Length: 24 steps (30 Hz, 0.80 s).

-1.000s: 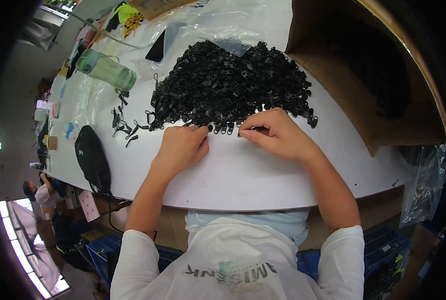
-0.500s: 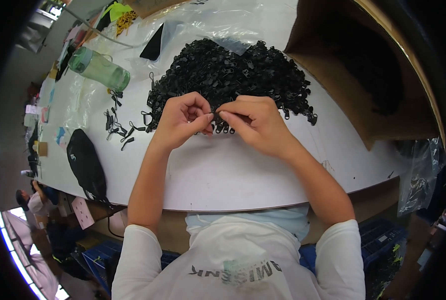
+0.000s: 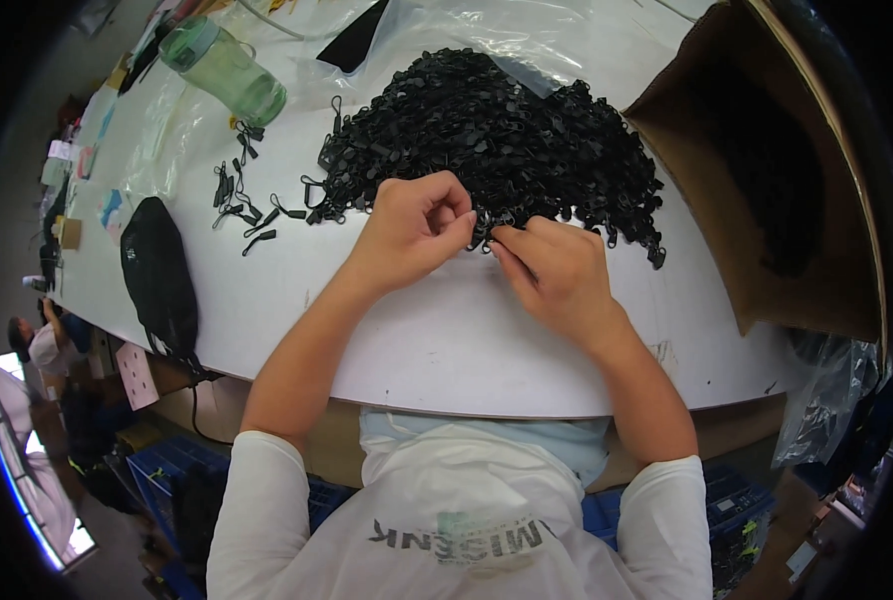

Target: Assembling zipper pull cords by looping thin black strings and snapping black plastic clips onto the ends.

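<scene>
A large heap of small black zipper sliders point(image 3: 486, 120) lies on the white table point(image 3: 446, 340). At its near edge my left hand point(image 3: 421, 225) is closed, thumb against curled fingers; whatever sits between them is too small to make out. Just to its right, my right hand point(image 3: 558, 270) pinches with thumb and forefinger at the rim of the heap, its tips over dark pieces I cannot separate. A small gap parts the two hands. Left of the heap lie several loose black cord zipper pulls point(image 3: 234, 205).
A green bottle point(image 3: 224, 70) lies at the back left, with a black pouch point(image 3: 158, 275) nearer. An open cardboard box point(image 3: 706, 210) stands on the right. Clear plastic sheeting point(image 3: 446, 30) lies behind the heap. Another person point(image 3: 51, 340) is at far left.
My hands, fingertips together before, have moved apart a little, the right one lower. The view has shifted, so the heap and the bottle sit higher in the picture.
</scene>
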Tool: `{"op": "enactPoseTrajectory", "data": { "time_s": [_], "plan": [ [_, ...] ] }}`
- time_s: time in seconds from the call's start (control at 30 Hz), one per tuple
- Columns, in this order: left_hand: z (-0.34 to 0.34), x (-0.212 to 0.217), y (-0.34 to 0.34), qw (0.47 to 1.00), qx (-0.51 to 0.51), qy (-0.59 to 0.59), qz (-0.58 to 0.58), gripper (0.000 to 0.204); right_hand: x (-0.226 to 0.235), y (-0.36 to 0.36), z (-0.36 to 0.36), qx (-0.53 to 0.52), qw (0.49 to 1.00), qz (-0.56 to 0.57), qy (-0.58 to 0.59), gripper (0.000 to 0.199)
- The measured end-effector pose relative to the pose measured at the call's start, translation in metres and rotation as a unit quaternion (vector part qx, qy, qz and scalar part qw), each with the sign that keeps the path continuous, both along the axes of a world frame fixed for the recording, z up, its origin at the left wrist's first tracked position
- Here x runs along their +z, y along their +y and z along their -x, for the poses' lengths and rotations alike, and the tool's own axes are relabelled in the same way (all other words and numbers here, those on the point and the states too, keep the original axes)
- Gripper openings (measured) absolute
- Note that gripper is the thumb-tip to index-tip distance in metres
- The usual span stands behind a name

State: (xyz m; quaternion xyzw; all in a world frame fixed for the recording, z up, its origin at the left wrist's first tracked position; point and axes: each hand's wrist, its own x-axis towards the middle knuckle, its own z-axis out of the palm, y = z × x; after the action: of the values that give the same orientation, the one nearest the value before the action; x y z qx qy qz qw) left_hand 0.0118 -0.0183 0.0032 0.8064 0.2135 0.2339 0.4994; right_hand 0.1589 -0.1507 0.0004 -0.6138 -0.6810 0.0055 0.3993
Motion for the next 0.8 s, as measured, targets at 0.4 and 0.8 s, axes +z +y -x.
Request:
{"op": "enactPoseTrajectory", "data": {
  "time_s": [0.4, 0.8],
  "plan": [
    [-0.004, -0.011, -0.023, 0.997, -0.010, -0.043, -0.060, 0.009, 0.000, -0.001, 0.005, -0.020, 0.992, 0.032, -0.118, 0.008],
    [-0.004, 0.004, -0.023, 0.998, -0.010, -0.061, 0.009, 0.017, 0.008, -0.004, 0.006, -0.040, 0.998, 0.016, -0.054, 0.015]
  ]
}}
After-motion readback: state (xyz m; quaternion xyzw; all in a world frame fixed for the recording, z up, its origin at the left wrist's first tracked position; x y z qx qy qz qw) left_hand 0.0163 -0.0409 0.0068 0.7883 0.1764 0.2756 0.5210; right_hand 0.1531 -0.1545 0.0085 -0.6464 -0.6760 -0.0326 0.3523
